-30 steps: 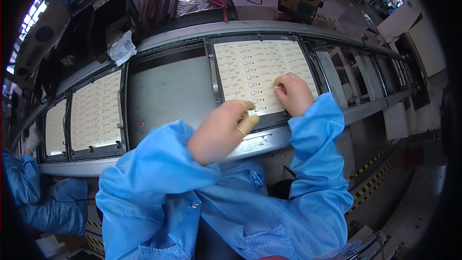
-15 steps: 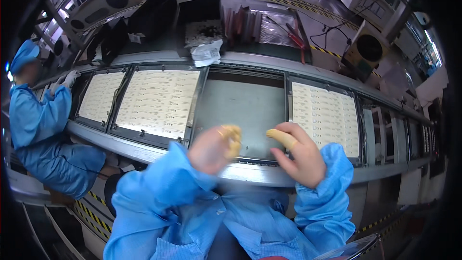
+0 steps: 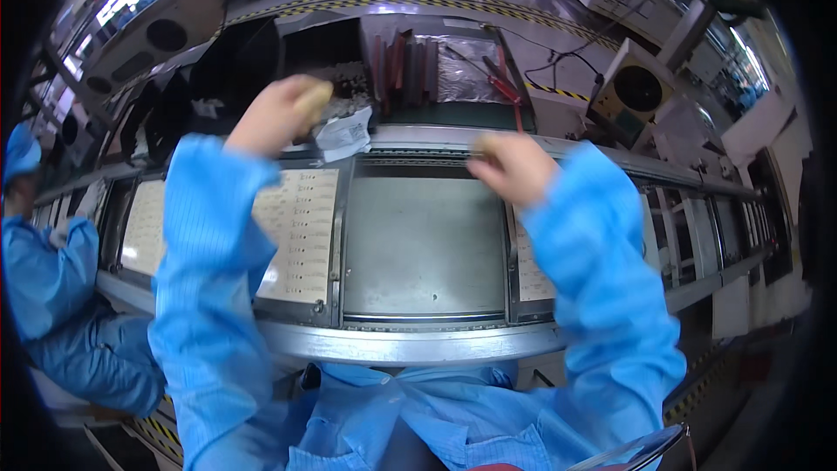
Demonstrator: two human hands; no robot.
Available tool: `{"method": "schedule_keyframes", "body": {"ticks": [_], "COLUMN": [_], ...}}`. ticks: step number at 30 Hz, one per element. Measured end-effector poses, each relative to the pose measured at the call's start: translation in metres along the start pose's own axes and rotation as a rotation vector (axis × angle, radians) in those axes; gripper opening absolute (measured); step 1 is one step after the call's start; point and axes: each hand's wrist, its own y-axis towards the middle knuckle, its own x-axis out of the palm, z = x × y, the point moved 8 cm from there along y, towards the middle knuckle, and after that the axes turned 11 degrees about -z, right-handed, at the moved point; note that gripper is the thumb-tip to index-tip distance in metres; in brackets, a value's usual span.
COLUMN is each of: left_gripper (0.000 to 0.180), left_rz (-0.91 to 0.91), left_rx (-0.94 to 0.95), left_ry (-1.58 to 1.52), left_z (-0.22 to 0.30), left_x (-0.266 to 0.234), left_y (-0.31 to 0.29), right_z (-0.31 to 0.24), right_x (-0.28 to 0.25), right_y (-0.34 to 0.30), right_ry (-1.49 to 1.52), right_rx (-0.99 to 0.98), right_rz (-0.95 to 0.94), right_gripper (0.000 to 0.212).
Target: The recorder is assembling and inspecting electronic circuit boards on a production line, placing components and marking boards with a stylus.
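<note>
My left hand, with yellow finger cots, is over the near side of a dark bin of small pale parts, just above a crumpled white printed packet. Its fingers are smeared by motion, so their grip is unclear. My right hand hovers at the far right corner of a bare grey plate set in the conveyor. Its thumb and forefinger are pinched together; whatever lies between them is hidden. Printed cream sheets in dark frames flank the plate: a left sheet and a right sheet, partly covered by my sleeves.
Beyond the rail lie dark red strips, a clear plastic bag and a red-handled tool. A fan-like box stands at the right. A co-worker in blue sits at the far left. The conveyor's metal front edge runs before me.
Both hands have moved from the plate's near side to the far side: the left toward the parts bin, the right toward the far rail. My right fingers have closed together. The view has shifted.
</note>
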Motion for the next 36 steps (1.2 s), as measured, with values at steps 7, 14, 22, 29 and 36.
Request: {"method": "schedule_keyframes", "body": {"ticks": [7, 14, 22, 29, 36], "left_gripper": [0.02, 0.019, 0.039, 0.04, 0.019], "left_rz": [-0.123, 0.051, -0.466, -0.475, -0.539], "left_rx": [0.319, 0.382, 0.003, 0.147, 0.04], "left_ry": [0.163, 0.082, -0.945, -0.974, -0.963], "left_z": [0.038, -0.002, 0.037, 0.149, 0.186], "left_x": [0.052, 0.048, 0.135, 0.25, 0.361], "left_y": [-0.147, -0.181, -0.059, 0.051, 0.064], "right_z": [-0.029, -0.018, 0.057, -0.01, 0.073], "right_x": [-0.014, -0.011, -0.066, -0.065, -0.044], "right_y": [0.087, 0.095, 0.033, -0.179, -0.258], "right_ry": [-0.515, -0.262, 0.109, -0.2, 0.231], "right_rx": [0.39, 0.632, 0.354, 0.151, 0.454], "right_rz": [-0.208, -0.208, 0.457, 0.422, 0.489], "right_gripper": [0.031, 0.031, 0.062, 0.057, 0.052]}}
